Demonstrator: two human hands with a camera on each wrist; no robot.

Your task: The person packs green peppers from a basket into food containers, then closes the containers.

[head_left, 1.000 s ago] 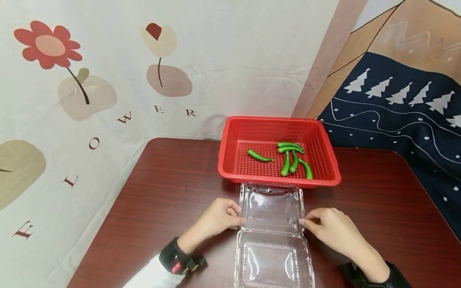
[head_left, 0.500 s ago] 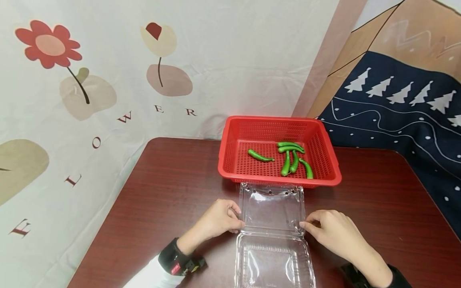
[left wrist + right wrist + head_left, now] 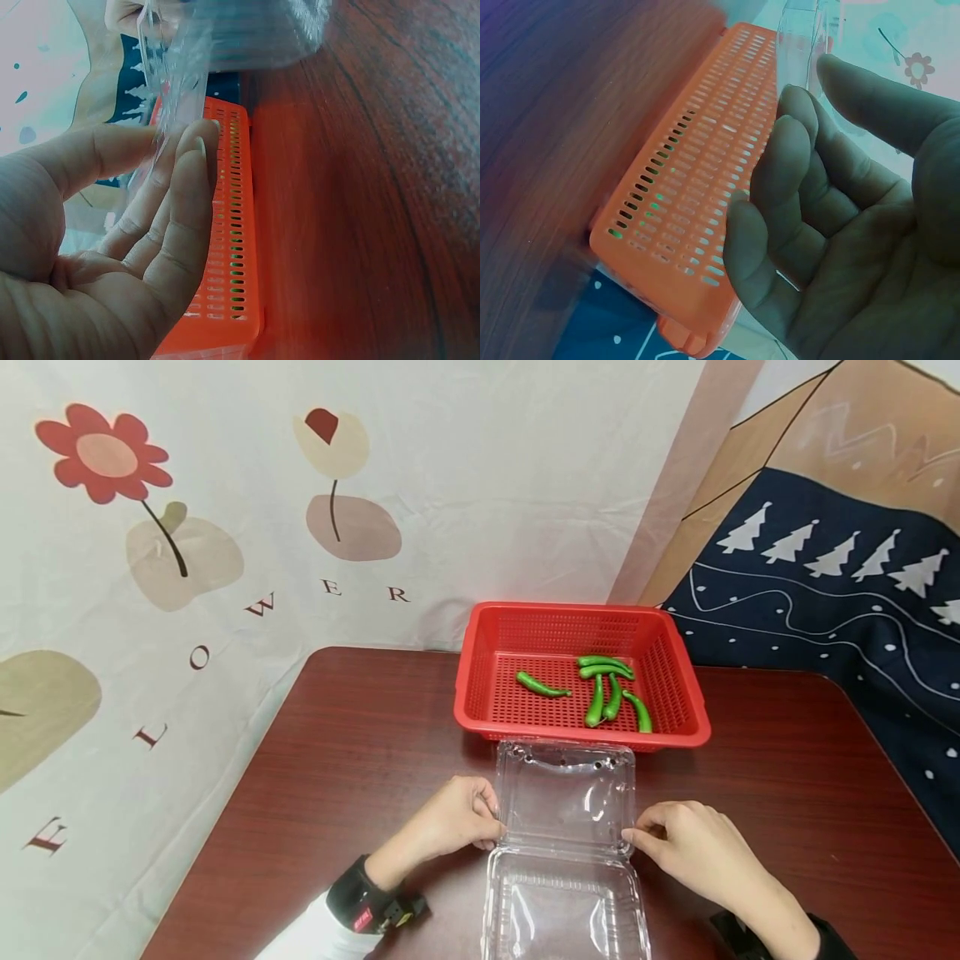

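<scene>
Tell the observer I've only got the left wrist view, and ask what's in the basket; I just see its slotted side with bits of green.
Observer: Six green peppers show inside the basket in the head view.
Operator: Is the clear box open?
Observer: Yes, the box is open, with its far half just in front of the basket.
Operator: What's the right hand doing? It's cut off here.
Observer: The right hand pinches the far half's right edge, near the fold.
</scene>
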